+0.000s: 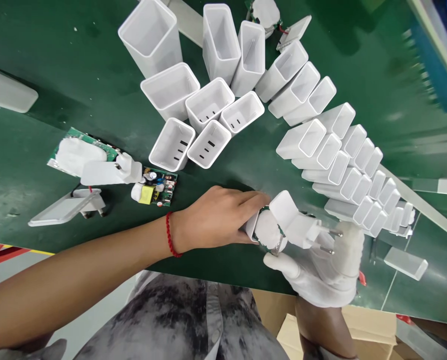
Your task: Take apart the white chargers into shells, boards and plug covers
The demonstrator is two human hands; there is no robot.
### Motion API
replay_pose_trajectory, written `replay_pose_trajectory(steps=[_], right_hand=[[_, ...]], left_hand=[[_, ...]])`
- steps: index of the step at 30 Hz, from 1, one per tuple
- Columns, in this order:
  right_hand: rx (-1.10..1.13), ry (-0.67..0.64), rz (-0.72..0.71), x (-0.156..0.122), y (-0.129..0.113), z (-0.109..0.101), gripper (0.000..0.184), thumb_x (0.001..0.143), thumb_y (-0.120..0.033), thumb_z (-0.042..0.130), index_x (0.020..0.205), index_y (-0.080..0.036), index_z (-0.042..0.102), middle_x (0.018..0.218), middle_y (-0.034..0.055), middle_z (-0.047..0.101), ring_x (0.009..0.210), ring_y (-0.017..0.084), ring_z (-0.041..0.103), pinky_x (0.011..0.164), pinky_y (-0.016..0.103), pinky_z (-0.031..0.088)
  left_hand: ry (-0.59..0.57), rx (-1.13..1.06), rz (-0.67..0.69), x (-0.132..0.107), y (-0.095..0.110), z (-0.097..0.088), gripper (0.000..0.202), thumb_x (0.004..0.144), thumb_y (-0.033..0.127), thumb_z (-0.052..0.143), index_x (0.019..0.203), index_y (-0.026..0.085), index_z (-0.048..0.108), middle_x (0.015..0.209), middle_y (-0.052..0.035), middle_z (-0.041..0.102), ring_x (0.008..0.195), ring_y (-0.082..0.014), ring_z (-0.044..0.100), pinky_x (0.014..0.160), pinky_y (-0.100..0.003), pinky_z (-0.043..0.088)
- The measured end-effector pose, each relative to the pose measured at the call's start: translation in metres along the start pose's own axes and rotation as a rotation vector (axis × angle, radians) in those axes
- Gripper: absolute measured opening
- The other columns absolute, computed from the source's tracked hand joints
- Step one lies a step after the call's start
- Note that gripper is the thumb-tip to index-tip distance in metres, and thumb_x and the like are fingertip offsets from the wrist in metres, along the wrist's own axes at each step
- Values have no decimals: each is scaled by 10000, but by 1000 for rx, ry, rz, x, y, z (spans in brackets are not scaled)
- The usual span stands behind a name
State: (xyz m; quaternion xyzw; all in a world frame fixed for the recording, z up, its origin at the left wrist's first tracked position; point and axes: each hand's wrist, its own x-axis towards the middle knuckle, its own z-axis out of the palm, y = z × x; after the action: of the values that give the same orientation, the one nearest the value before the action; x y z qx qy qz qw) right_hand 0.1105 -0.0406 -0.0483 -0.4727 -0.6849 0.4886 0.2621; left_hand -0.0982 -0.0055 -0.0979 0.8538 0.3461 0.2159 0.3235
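My left hand [212, 220], bare with a red cord at the wrist, wraps its fingers round a white charger housing [250, 227]. A charger circuit board [270, 230], coated with a white mass, sits at the mouth of that housing, apparently partly inside. Beside the board is a white plug cap [302, 230] with two metal pins pointing right. My right hand [324, 275], in a white glove, is closed around the board and its cap from below, the thumb near the board's lower edge. Some of its fingers are hidden behind the cap.
Several open white housings [210, 142] stand in a curved group on the green table [107, 100]. Left of my hand lie a coated board [81, 155], a bare circuit board [156, 189] and a pinned plug cap [68, 206]. Cardboard boxes [369, 330] are below the table edge.
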Motion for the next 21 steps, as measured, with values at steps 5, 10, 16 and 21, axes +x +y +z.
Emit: replay_pose_trajectory(steps=[5,10,16,21], right_hand=[[-38,48,-34,-4,2,1,570,859,-260,658,1351,-403,409,992,11,663,745,169,651,634,337,578],[-13,81,-80,1,-2,3,590,835,-176,689,1331,-381,446,906,-28,673,702,131,642,627,263,570],[-126,132,-151,-7,3,3,771,785,-142,730,1391,-418,342,950,-30,666,777,154,640,724,337,576],[-188,124,-234,-10,5,1,865,741,-56,732,1417,-413,326,1081,-2,626,916,162,625,821,361,558]], left_hand=[[-26,24,-7,0,0,0,529,855,475,659,1222,154,453,1001,-38,710,853,-221,704,566,-298,431],[-34,12,-13,1,1,0,484,882,444,628,1228,159,444,993,-23,706,825,-201,698,565,-302,422],[-13,0,-15,1,1,1,434,884,428,627,1189,162,471,973,-22,709,807,-187,698,575,-291,427],[0,11,-5,0,1,1,423,880,400,628,1188,153,481,946,-22,708,790,-190,699,564,-293,425]])
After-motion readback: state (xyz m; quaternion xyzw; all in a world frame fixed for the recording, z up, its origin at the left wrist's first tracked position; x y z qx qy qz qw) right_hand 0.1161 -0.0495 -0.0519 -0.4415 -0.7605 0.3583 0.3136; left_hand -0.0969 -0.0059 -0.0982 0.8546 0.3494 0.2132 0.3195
